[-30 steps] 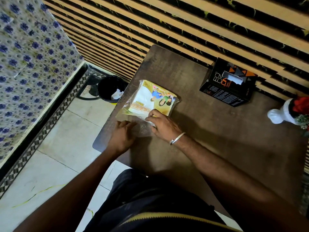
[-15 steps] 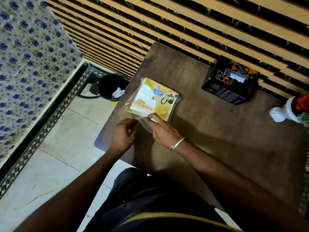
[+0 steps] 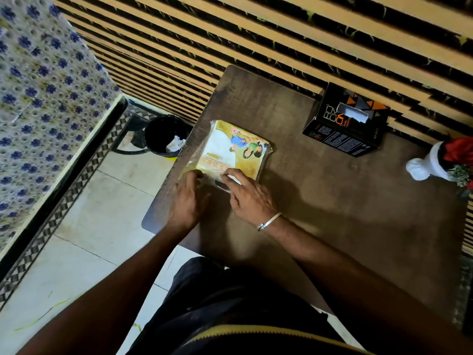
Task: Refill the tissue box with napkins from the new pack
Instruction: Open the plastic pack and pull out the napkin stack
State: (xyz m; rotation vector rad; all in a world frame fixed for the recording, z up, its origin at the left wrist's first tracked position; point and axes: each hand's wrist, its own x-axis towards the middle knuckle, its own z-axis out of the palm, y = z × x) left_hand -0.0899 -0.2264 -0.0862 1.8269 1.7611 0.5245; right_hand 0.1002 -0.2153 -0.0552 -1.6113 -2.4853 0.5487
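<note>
A new napkin pack (image 3: 231, 152), yellow and white in clear plastic wrap, lies near the left edge of the brown table (image 3: 345, 206). My left hand (image 3: 188, 198) pinches the loose plastic at the pack's near left corner. My right hand (image 3: 249, 194), with a silver bangle on the wrist, grips the wrapper at the pack's near edge. The black tissue box (image 3: 345, 121) with orange triangles stands at the back of the table against the wall, a white tissue showing in its top slot.
A black waste bin (image 3: 163, 135) with crumpled paper sits on the tiled floor left of the table. A white vase with red flowers (image 3: 440, 162) stands at the table's right edge. A slatted wall runs behind the table.
Both hands moved up onto the near edge of the pack and took hold of its wrapper. The pack has stayed in place.
</note>
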